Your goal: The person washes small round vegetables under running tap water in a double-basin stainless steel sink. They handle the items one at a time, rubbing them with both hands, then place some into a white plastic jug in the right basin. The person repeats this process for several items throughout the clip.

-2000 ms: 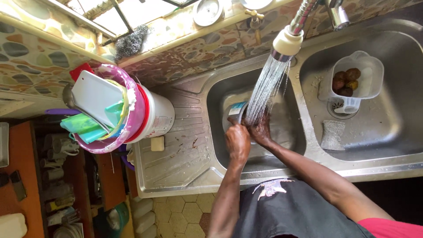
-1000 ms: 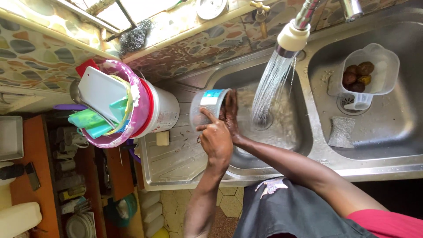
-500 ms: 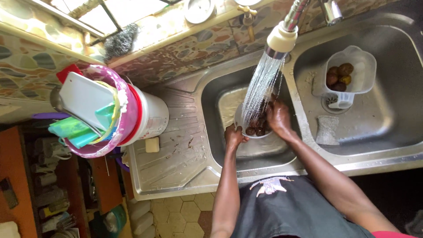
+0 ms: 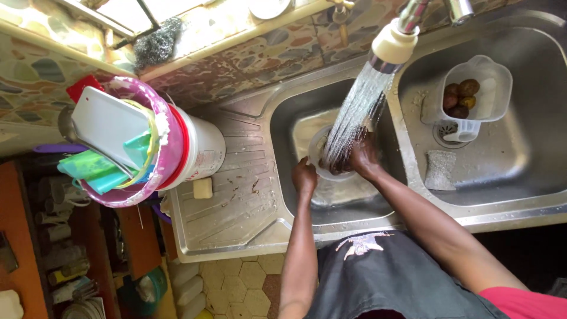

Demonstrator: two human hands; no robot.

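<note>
The steel worktop [image 4: 224, 207] fills the scene, its ribbed draining board on one side and two sink basins set into it. The near basin [image 4: 283, 118] holds the action; the far basin [image 4: 531, 147] sits beside it with a clear plastic jug [image 4: 472, 94] of small brown round things over its drain and a grey scouring pad [image 4: 440, 170] just beside that. On the draining board's far corner stands a white bucket [image 4: 204, 147] with a pink basin [image 4: 168, 118] stacked on it, packed with a white board and green plastic pieces. A small yellowish bar of soap [image 4: 202, 188] lies on the ribs near the bucket.

Water pours from the tap head [image 4: 393, 42] straight down into a small white bowl [image 4: 322, 156] in the middle of the near basin. The left hand [image 4: 305, 177] grips the bowl's rim at the side nearest the draining board, fingers curled over it. The right hand [image 4: 360, 156] is in under the stream, closed against the bowl's other side; whether it holds anything else the spray hides.

The risks, as I read it: the jet is strong and the bowl wet, so a tilted rim could throw spray over the worktop edge onto the person's dark apron [image 4: 384, 277], and a slick grip could let the bowl drop against the steel. The stacked pink basin also looks top-heavy; a nudge could tip it.
</note>
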